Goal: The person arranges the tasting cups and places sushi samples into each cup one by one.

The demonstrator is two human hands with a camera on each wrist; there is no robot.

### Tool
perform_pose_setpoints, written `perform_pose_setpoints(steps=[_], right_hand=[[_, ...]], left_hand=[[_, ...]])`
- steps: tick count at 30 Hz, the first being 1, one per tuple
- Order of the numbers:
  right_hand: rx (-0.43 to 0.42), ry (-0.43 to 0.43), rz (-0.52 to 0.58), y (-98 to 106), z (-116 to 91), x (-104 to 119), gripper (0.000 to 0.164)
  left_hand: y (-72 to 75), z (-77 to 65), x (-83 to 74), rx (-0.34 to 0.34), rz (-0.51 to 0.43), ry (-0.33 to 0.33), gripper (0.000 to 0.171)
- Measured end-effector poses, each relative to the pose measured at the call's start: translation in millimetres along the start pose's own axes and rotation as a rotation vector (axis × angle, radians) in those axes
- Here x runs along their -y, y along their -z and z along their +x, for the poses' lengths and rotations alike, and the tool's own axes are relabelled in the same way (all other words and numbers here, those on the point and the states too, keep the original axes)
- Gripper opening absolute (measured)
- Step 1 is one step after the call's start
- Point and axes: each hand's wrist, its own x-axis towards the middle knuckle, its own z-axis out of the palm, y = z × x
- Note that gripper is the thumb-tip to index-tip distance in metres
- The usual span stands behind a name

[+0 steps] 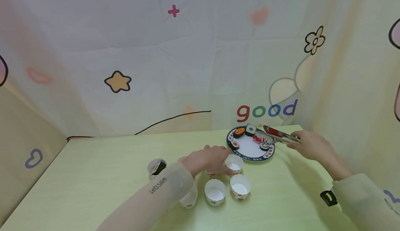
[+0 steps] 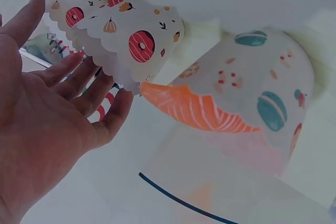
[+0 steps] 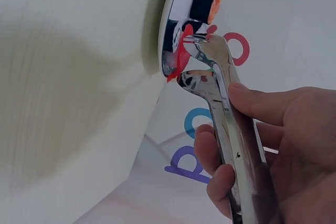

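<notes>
My right hand point(image 1: 315, 146) grips metal tongs point(image 3: 233, 114) from the right of a round plate point(image 1: 250, 158). The tongs' tips are parted by a red toy piece point(image 3: 181, 59) at the plate's edge; whether they pinch it I cannot tell. On the plate lie an orange-topped sushi piece point(image 1: 239, 131), a green-rimmed one point(image 1: 251, 129) and other small pieces. My left hand point(image 1: 210, 158), fingers extended and thumb apart, is beside a white paper cup point(image 1: 234, 161) near the plate. In the left wrist view an orange-and-white striped piece point(image 2: 199, 111) sticks out of another cup point(image 2: 273, 77).
More paper cups point(image 1: 215, 193) stand in rows in front of the left hand, some hidden by the sleeve. The left rear cup point(image 1: 153, 165) holds a dark-banded piece point(image 1: 159, 168). A black-rimmed piece point(image 1: 328, 198) lies by the right sleeve. A printed curtain point(image 1: 187, 67) hangs behind the table.
</notes>
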Motion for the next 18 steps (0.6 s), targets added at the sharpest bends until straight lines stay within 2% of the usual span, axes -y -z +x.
perform_pose_setpoints(steps=[6,13,18], right_hand=[[0.007,0.0,-0.008,0.0,3.0,-0.3,0.043],[-0.033,0.004,-0.01,-4.6,1.0,1.1,0.033],[-0.052,0.013,-0.017,-5.8,-0.6,2.3,0.033]], left_hand=[[0.5,0.2,-2.0,0.004,-0.001,-0.002,0.076],[-0.5,1.1,-5.6,0.004,0.0,-0.003,0.072],[-1.4,2.2,-6.7,0.004,-0.01,0.0,0.072]])
